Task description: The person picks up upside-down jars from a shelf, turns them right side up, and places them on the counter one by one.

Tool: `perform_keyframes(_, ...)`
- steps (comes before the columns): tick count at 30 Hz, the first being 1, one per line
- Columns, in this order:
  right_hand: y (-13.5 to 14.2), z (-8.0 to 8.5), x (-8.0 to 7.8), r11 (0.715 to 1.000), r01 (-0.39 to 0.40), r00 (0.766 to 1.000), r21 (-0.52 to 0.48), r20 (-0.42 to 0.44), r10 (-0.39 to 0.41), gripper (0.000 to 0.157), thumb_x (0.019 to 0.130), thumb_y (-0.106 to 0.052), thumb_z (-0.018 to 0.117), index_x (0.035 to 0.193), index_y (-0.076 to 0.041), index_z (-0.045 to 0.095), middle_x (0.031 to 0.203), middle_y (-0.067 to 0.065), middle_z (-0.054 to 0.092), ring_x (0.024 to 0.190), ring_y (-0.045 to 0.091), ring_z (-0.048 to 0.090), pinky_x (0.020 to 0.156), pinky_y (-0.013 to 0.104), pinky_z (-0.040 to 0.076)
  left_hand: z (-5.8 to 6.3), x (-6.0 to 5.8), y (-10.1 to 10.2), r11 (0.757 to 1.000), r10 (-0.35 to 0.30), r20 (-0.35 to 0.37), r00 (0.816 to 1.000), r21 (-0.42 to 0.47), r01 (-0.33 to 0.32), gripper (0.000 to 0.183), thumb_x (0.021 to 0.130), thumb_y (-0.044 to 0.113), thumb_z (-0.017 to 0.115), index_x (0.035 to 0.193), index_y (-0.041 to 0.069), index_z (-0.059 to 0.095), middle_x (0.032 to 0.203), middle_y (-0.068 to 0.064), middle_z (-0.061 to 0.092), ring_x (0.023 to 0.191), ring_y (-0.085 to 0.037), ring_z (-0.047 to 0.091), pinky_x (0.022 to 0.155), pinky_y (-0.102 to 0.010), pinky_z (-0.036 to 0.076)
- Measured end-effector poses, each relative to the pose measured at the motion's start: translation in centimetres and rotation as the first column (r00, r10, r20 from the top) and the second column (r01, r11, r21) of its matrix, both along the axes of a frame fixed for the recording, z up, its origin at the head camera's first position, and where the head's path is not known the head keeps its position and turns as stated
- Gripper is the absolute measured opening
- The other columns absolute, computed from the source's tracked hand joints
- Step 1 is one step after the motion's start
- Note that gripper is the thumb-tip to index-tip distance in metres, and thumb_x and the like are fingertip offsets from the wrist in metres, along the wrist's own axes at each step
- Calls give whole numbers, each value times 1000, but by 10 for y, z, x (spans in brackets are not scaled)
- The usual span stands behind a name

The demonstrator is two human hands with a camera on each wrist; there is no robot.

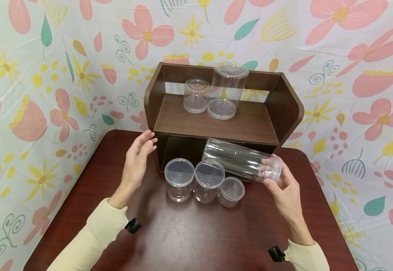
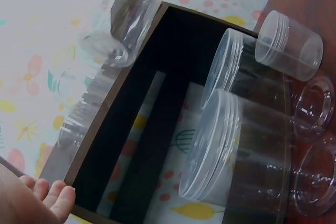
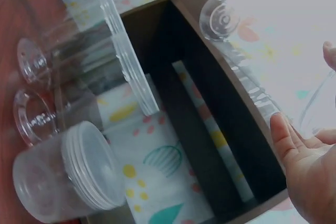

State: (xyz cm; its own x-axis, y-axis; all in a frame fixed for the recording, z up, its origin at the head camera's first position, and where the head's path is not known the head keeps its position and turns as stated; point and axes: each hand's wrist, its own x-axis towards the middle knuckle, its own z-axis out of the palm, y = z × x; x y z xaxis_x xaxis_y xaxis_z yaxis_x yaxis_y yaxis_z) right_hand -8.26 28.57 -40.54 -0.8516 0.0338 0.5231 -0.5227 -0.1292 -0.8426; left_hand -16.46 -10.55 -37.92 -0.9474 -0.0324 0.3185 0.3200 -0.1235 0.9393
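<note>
Three clear jars (image 1: 208, 190) in a row on a dark red table (image 1: 244, 233), flowered sheeting (image 1: 40, 94) behind and to both sides
Left hand (image 1: 137, 156) raised beside the left front of a brown shelf (image 1: 189, 124), fingers loosely extended, grasping nothing; table row sits before the shelf, smallest at its right end; above, a short jar (image 1: 196, 98) and tall jar (image 1: 228, 92) upright on the upper board; rightward, long jar (image 1: 232, 158) off the table in front of the shelf, tilted near sideways, left end higher; right hand (image 1: 288, 190) curled round its right end, fingertips seen through the plastic
</note>
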Motion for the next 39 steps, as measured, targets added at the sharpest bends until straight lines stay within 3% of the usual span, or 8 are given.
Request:
perform_keyframes(5,13,6,3,999,47,999,0,-11,-47,60,96,18,55,153,9,39,133,15,64,101,19,71,89,26,57,1,-8,-6,997,73,23,997,-30,-73,43,106,6,51,146,-11,47,146,-24,52,131,-31,54,107,-29,46)
perform_keyframes(11,29,16,2,999,51,997,0,-50,-51,57,95,21,49,150,14,39,125,18,66,106,22,70,90,26,57,2,-17,-11,982,135,12,991,-136,-132,46,106,11,55,148,-8,48,149,-22,51,135,-31,51,115,-37,38)
perform_keyframes(16,42,25,3,996,87,993,6,-86,-86,56,93,21,51,148,17,40,116,19,70,103,22,70,88,23,56,4,-24,-13,973,152,5,988,-176,-148,49,106,16,57,150,-4,48,149,-20,51,137,-29,50,116,-42,37)
perform_keyframes(25,58,39,5,995,98,982,-18,-161,-100,56,92,23,52,147,20,39,126,23,66,108,24,69,93,23,53,7,-39,-13,962,176,-24,984,-207,-177,52,104,14,60,149,-8,46,143,-24,51,132,-33,53,114,-43,40)
perform_keyframes(29,62,44,7,991,131,979,-9,-156,-131,59,91,25,53,148,18,40,130,22,64,113,22,66,96,22,50,6,-45,-12,956,180,-19,983,-234,-179,53,103,14,61,149,-8,46,144,-23,51,132,-32,53,113,-43,42)
perform_keyframes(33,64,51,12,971,235,969,45,-86,-231,63,89,24,55,150,10,44,134,15,64,115,18,64,96,18,49,4,-50,-12,952,179,-5,984,-252,-174,53,103,14,62,150,-6,47,143,-24,52,129,-33,55,111,-43,43)
perform_keyframes(36,66,58,16,933,335,942,134,-44,-332,66,87,22,59,150,4,49,139,10,61,113,15,62,92,15,48,3,-55,-11,949,174,1,985,-266,-167,53,103,15,63,149,-6,48,141,-24,52,128,-34,57,110,-44,44)
perform_keyframes(39,68,63,18,903,385,922,191,-40,-385,68,85,22,62,149,3,51,146,8,57,116,15,58,92,14,46,1,-60,-9,948,163,5,987,-279,-156,54,103,15,63,150,-6,47,140,-26,52,128,-35,56,110,-45,45)
